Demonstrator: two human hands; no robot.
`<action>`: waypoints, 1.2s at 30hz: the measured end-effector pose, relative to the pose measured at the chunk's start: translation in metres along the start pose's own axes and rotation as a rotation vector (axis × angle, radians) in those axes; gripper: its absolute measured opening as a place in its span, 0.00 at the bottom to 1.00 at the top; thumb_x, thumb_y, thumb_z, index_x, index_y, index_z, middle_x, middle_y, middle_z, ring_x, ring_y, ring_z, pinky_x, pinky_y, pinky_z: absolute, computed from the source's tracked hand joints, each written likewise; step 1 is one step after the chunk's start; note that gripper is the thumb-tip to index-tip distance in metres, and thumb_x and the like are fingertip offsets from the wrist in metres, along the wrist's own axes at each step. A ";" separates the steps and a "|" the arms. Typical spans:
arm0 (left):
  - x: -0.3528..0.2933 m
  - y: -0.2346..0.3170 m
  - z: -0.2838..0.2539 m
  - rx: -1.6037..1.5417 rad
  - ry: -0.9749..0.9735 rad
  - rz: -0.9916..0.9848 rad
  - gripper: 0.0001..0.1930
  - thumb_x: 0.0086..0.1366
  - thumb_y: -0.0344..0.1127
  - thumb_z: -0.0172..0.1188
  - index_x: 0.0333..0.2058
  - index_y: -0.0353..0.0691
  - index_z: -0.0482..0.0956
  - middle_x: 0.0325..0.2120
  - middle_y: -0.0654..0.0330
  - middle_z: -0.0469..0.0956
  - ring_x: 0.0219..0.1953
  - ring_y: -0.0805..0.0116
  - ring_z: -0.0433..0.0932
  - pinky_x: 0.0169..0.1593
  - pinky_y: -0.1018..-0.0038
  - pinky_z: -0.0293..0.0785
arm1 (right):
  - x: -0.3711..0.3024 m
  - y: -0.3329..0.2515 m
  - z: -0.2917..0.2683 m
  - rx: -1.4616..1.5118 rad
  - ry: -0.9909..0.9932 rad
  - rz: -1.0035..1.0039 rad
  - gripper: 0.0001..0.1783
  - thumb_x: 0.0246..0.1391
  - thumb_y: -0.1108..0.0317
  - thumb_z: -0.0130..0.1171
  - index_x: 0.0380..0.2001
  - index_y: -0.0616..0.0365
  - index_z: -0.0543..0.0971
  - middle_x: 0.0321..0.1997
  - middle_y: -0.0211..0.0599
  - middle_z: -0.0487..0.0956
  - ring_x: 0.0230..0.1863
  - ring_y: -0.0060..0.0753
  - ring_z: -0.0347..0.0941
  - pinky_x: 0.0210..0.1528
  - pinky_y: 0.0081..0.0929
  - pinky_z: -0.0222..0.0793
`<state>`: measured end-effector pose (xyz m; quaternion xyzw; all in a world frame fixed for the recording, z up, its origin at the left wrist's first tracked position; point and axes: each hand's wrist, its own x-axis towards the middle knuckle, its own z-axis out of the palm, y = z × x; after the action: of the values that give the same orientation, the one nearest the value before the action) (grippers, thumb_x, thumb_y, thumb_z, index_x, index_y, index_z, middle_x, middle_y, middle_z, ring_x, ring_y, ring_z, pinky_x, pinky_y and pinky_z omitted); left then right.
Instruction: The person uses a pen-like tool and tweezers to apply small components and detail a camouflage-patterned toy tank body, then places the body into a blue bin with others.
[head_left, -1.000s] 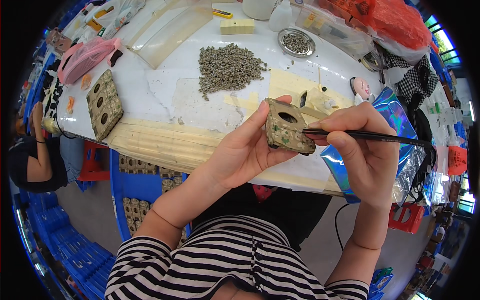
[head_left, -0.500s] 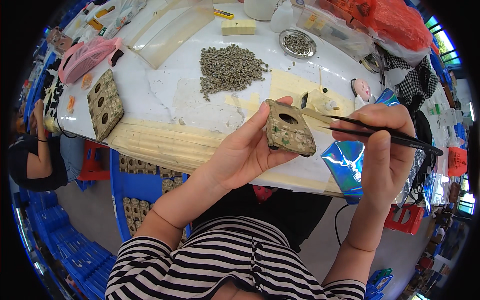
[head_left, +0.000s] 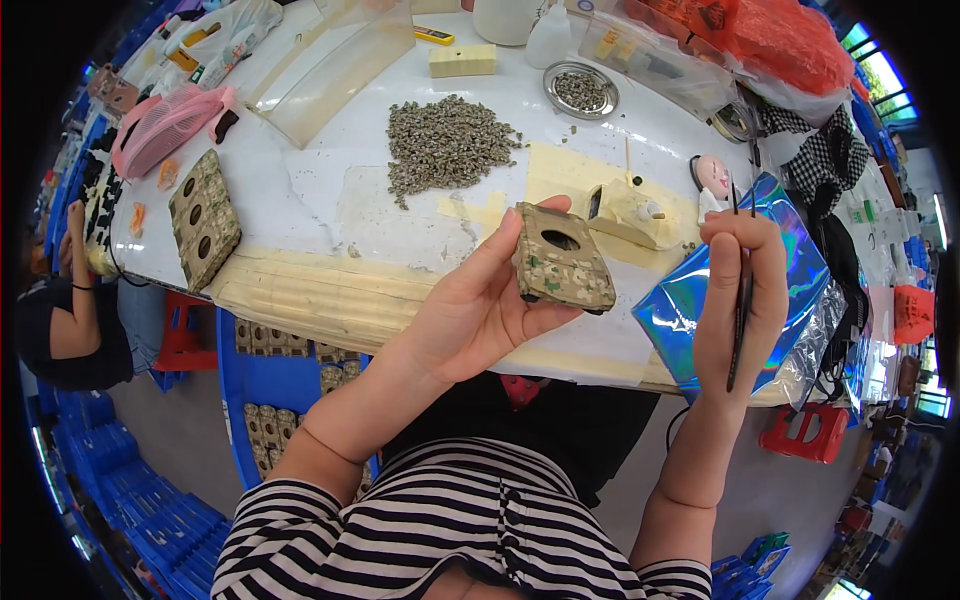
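Note:
A camouflage-patterned casing [head_left: 567, 270] with one oval hole rests in my left hand [head_left: 475, 300], thumb along its left edge and fingers beneath. Black tweezers [head_left: 743, 300] are gripped in my right hand [head_left: 738, 290], over a shiny blue holographic sheet [head_left: 665, 320]; their tips point away from me, and whether they pinch anything is too small to tell. Just beyond the casing sits a cream-coloured fixture [head_left: 630, 218] with a small knob. Farther off lies a heap of tiny metal parts [head_left: 450, 145], and a round metal dish [head_left: 582, 90] holds more of them.
At the left, another camouflage casing [head_left: 205, 220] with several holes lies near a pink mesh item [head_left: 165, 130]. A yellowish block [head_left: 462, 61] and a white squeeze bottle [head_left: 548, 40] stand at the back. Below the table edge, a blue tray [head_left: 232, 390] carries more casings. Another person [head_left: 70, 330] sits at far left.
My right hand has turned and drawn away from the casing; the tweezers, earlier pointing at it, now point away from me. The casing stays in my left hand. The whole view has shifted slightly.

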<state>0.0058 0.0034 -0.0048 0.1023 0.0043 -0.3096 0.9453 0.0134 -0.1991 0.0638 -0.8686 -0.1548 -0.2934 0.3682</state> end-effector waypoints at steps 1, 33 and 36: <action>0.000 0.000 0.000 -0.002 -0.002 0.003 0.28 0.71 0.52 0.32 0.63 0.43 0.51 0.50 0.38 0.67 0.53 0.47 0.70 0.49 0.66 0.78 | 0.000 -0.004 0.003 -0.088 0.010 0.104 0.02 0.52 0.75 0.57 0.30 0.61 0.77 0.28 0.36 0.73 0.30 0.31 0.67 0.35 0.28 0.63; 0.000 -0.001 0.006 0.059 0.040 0.013 0.28 0.71 0.53 0.32 0.62 0.42 0.53 0.51 0.45 0.67 0.51 0.49 0.73 0.49 0.67 0.79 | -0.008 -0.035 0.015 0.749 -0.160 0.363 0.04 0.61 0.74 0.48 0.35 0.66 0.68 0.32 0.34 0.72 0.34 0.25 0.77 0.39 0.18 0.73; 0.000 -0.001 0.005 0.058 0.031 0.013 0.28 0.71 0.53 0.32 0.62 0.42 0.53 0.51 0.45 0.67 0.51 0.49 0.73 0.49 0.67 0.79 | -0.008 -0.035 0.015 0.732 -0.163 0.364 0.04 0.61 0.75 0.48 0.35 0.66 0.68 0.32 0.33 0.72 0.34 0.24 0.77 0.38 0.17 0.72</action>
<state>0.0052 0.0014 0.0003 0.1343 0.0092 -0.3020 0.9438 -0.0036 -0.1648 0.0697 -0.7141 -0.1215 -0.0794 0.6849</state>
